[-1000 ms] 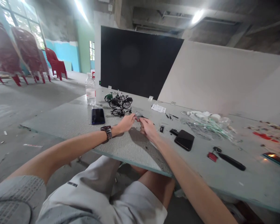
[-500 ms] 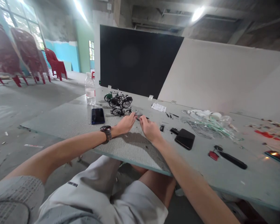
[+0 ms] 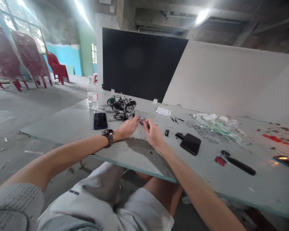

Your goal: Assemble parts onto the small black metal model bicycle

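Just ahead of the fingertips, between the two hands, lies a tiny dark-and-silver metal part (image 3: 141, 122), too small to make out in detail. The right hand (image 3: 153, 133) draws its thumb and forefinger into a narrow pinch at the part, though whether they grip it I cannot tell. The left hand (image 3: 127, 128), wearing a dark metal-link wristwatch (image 3: 108, 136), reaches its narrowed fingers toward the same spot; its hold is also unclear. Parts this small seem best handled with the fingertips alone, with both wrists steadied against the board. Just beyond the left hand stands a black wire-thin miniature bicycle (image 3: 124, 115), with a cluster of similar models (image 3: 121, 104) behind it. Farther left are a ridged clear plastic water bottle (image 3: 92, 95) and a glossy dark-blue smartphone (image 3: 100, 121). Right of the right hand lie a rounded black smartphone (image 3: 190, 144) and a tangle of pale plastic sprues (image 3: 214, 128) on the gritty grey board (image 3: 62, 128).
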`<state>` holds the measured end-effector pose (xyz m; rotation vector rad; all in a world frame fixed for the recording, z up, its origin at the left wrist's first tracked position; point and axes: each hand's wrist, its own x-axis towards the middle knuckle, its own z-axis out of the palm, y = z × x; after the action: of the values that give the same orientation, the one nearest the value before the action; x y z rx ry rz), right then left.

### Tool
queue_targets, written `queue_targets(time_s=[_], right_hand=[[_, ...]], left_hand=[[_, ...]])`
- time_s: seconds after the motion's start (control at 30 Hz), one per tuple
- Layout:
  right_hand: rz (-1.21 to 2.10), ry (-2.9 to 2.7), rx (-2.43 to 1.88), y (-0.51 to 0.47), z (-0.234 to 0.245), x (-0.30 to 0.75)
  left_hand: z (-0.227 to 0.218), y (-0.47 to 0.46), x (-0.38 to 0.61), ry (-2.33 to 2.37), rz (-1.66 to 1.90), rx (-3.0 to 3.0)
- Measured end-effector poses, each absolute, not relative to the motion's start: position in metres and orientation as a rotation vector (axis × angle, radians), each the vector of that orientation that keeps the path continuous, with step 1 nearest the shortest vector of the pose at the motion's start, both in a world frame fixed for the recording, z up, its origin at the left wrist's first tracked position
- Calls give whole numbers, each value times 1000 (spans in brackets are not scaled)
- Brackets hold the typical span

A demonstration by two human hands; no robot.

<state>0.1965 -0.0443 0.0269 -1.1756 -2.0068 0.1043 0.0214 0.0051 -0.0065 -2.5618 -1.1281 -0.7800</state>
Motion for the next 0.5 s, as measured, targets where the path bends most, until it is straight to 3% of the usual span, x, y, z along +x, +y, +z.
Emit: queue_targets(time_s=[0.23,0.5], right_hand=[[354,-1878,-1125,-45,32,194],[1227,-1544,-1049,-45,36,191]], left_hand=[[-9,12,20,-1086,-739,-2528],[-7,10,13,-985,-494,-2468]])
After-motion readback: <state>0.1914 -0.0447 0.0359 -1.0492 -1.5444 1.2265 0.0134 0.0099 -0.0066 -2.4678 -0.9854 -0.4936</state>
